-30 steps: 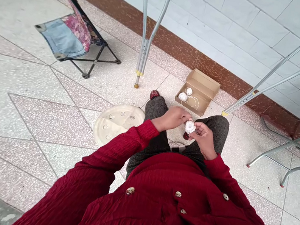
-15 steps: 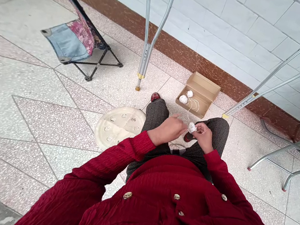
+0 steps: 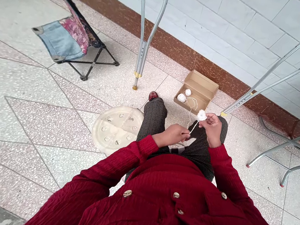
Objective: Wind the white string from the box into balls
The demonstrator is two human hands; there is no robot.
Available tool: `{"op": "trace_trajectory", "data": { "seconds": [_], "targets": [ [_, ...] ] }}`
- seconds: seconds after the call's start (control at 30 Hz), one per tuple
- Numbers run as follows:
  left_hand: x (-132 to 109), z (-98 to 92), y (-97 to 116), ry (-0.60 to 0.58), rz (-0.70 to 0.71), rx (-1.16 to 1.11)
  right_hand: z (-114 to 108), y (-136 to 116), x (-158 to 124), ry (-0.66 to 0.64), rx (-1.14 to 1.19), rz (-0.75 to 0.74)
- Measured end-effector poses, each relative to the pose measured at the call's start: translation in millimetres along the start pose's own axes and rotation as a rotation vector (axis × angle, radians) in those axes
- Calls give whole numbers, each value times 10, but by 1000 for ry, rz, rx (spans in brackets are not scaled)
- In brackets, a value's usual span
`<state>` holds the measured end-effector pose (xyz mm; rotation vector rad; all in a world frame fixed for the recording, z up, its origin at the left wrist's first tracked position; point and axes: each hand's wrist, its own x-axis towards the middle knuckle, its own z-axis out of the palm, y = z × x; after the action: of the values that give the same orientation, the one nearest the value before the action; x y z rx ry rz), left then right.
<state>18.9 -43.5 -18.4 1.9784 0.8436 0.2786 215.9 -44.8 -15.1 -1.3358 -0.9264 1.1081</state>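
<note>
My right hand (image 3: 212, 130) pinches a small round white yarn piece (image 3: 201, 115) with a hollow at its middle. I cannot tell if it is wound or crocheted. A short taut strand of white yarn (image 3: 194, 127) slants from it down to my left hand (image 3: 175, 135), whose fingers are closed on the strand. Another thin strand trails up toward an open cardboard box (image 3: 209, 95) on the floor. Inside lie a larger white yarn ball (image 3: 181, 98), a smaller white yarn ball (image 3: 188, 92) and loose loops of yarn.
Two metal crutches (image 3: 141, 59) (image 3: 241, 99) lean at the tiled wall. A low folding chair (image 3: 64, 42) stands to the left, a metal-legged chair (image 3: 291, 145) to the right. A round pale mat with holes (image 3: 114, 126) lies beside my left leg.
The white yarn piece has risen up and right with my right hand. My left hand has moved slightly down, and a stretch of yarn now shows between the hands.
</note>
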Motion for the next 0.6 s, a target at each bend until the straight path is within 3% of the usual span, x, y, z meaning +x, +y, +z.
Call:
{"op": "trace_trajectory", "data": {
  "seconds": [0.07,0.17,0.27,0.33,0.47,0.6],
  "targets": [
    [-48,-45,8,-3,54,162,-25,184,15,-42,-149,47],
    [-67,-217,-18,53,142,334,-4,383,-168,-266,-292,104],
    [-32,-365,-53,84,194,332,49,329,-410,-487,-146,202],
    [9,-388,-54,102,188,220,70,177,-497,-530,-5,259],
    [80,-280,-5,121,61,-69,61,-93,-421,-345,158,248],
    [55,-132,33,67,-8,-37,36,-53,-140,-96,179,165]
  ]
}}
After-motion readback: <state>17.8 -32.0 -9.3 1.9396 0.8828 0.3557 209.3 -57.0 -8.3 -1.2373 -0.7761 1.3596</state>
